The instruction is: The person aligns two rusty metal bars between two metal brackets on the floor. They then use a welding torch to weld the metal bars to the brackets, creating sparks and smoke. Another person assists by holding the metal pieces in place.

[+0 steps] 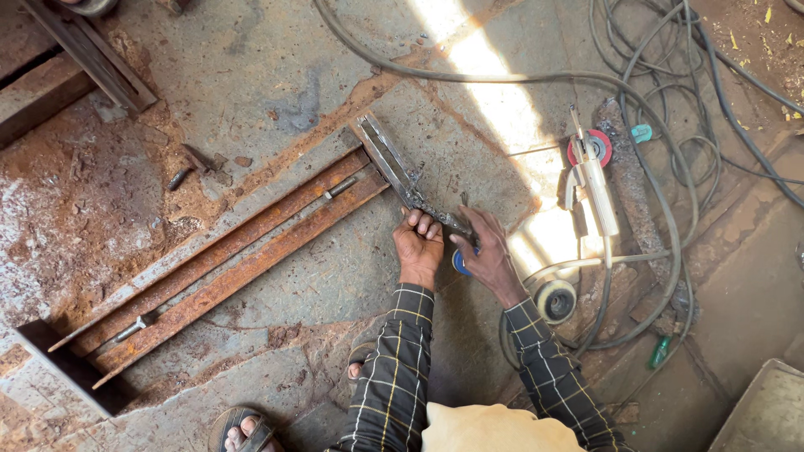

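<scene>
The left hand (417, 241) and right hand (486, 251) both close their fingers on the near end of a grey metal strip (400, 172) lying on the concrete floor (276, 75) (open floor beyond). Rusty angle irons (226, 268) lie left; a white angle grinder (591, 172) with red disc sits right, among cables (670, 100).

Rough concrete floor (276, 84), grey and stained with rust-brown patches and grit. A bright strip of sunlight (494, 75) falls across it from the top, the rest lying in softer shade. Dark cables (670, 92) loop and tangle over the right side. Rusty steel bars (226, 259) lie slantwise on the left. A grey tray corner (766, 410) shows at bottom right.
</scene>
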